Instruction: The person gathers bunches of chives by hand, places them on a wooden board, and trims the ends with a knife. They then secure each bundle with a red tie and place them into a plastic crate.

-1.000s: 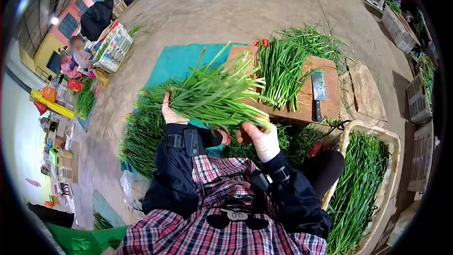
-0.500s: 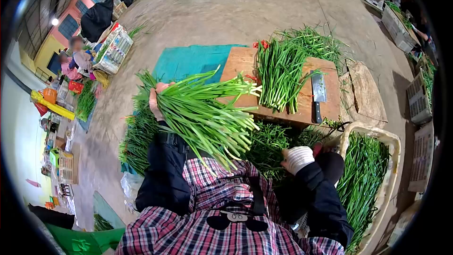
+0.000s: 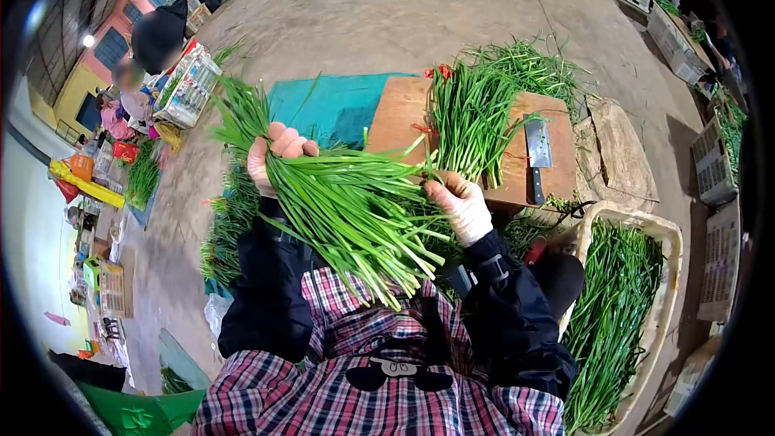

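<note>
Right hand (image 3: 462,200) up from the loose greens low by the knee, now pinched at the upper pale ends of the bunch (image 3: 347,194). Left hand (image 3: 278,153) still closed round its leafy part. Bunch held above the lap, left of the table (image 3: 395,125); long axis diagonal, pale ends lower right, leaf tips upper left.

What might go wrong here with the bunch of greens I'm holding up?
The left hand grips the bunch near its leafy end while the pale stem ends fan out loosely, so a few stalks could slip free. The right hand works at those stem ends, close to the pile on the board, so stalks might mix. The knife lies uncovered on the board, so a careless reach that way might risk a cut.
</note>
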Available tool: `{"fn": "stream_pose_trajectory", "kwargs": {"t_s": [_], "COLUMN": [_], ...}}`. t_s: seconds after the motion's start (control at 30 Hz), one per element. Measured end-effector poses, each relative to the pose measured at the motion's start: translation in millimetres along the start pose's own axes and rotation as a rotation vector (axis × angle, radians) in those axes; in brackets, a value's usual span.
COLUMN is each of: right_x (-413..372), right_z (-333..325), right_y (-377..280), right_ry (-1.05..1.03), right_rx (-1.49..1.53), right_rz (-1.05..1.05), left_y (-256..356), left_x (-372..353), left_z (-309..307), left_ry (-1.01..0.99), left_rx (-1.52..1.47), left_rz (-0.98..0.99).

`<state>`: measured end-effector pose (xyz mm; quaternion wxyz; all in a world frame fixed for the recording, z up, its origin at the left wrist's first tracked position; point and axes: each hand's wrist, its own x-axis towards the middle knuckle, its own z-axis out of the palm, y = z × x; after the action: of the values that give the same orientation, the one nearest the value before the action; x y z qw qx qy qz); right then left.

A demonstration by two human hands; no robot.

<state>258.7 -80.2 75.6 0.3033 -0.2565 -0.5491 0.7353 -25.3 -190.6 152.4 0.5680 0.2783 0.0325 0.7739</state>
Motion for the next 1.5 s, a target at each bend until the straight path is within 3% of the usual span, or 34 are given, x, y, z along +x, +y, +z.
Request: {"fn": "stream_pose_trajectory", "kwargs": {"t_s": [0.1, 0.2, 0.23, 0.27, 0.33, 0.4, 0.43, 0.47, 0.53, 0.63, 0.7, 0.77, 0.93, 1.03, 1.07, 1.17, 1.27, 1.3, 1.33, 1.4, 1.5], "right_x": [-7.4, -17.8, -33.8, -35.0, -54.2, -71.1, -81.6, -84.0, -84.4, -71.2, -65.6, -64.2, -67.5, -66.3, -61.6, -49.0, -45.1, -47.1, -46.4, -56.5, -84.4], "right_z": [6.9, -1.7, -0.2, -16.7, -49.0, -83.7, -77.4, -61.2, -55.4, -32.6, -17.8, -12.4, -3.7, 5.8, 8.5, 22.7, 29.3, 28.4, 25.3, 3.3, -38.0], "right_y": [14.3, 36.5, 18.4, 38.0, 44.2, 48.6, 25.4, -5.1, -4.6, -16.8, -30.8, -37.9, -61.7, -66.9, -71.0, -62.9, -49.9, -53.4, -41.0, -44.4, -14.7], "right_ry": [0.139, 0.171, 0.355, 0.206, 0.152, -0.035, -0.064, -0.109, -0.014, 0.005, 0.091, 0.147, -0.014, -0.043, -0.102, -0.169, -0.192, -0.236, -0.296, -0.356, -0.393], "right_rx": [0.546, 0.97, 0.898, 0.912, 0.544, -0.337, -1.106, -1.357, -0.966, -0.416, -0.307, -0.366, -0.69, -0.694, -0.842, -0.894, -0.764, -0.622, -0.293, -0.045, 0.464], "right_rz": [0.079, -0.095, -0.005, -0.097, 0.049, 0.185, 0.069, 0.162, -0.088, -0.098, -0.136, -0.267, -0.461, -0.189, -0.14, -0.159, -0.109, -0.071, -0.001, 0.16, 0.076], "left_y": [-1.8, 2.4, 5.0, 8.4, 14.5, 18.0, 20.6, 22.5, 15.1, 10.7, 2.4, -2.9, -10.5, -16.5, -19.0, -29.1, -35.4, -35.4, -35.3, -28.1, -8.4], "left_x": [3.6, 0.2, 0.4, 1.1, 2.1, 3.8, 3.5, 3.9, 6.7, 11.4, 15.2, 16.7, 23.6, 27.1, 27.7, 28.4, 26.3, 26.8, 27.4, 28.8, 23.0], "left_z": [-0.2, -4.6, -5.9, -6.8, -8.0, -7.0, -2.5, -0.2, 6.0, 13.0, 22.9, 31.8, 44.1, 49.2, 52.2, 62.4, 67.0, 65.6, 64.7, 57.5, 34.5], "left_ry": [-0.141, -0.066, -0.072, -0.078, -0.099, -0.133, -0.052, -0.032, -0.026, -0.016, -0.038, -0.014, -0.056, -0.077, -0.074, -0.06, -0.018, -0.018, -0.018, -0.06, 0.053], "left_rx": [0.057, -0.027, -0.024, -0.021, -0.015, -0.008, -0.045, 0.014, -0.024, 0.136, 0.195, 0.218, 0.239, 0.257, 0.261, 0.304, 0.346, 0.35, 0.353, 0.333, 0.216], "left_rz": [-0.03, 0.027, 0.032, 0.037, 0.041, 0.047, 0.036, 0.02, 0.012, -0.03, -0.05, -0.063, -0.115, -0.145, -0.152, -0.163, -0.166, -0.175, -0.185, -0.193, -0.127]}}
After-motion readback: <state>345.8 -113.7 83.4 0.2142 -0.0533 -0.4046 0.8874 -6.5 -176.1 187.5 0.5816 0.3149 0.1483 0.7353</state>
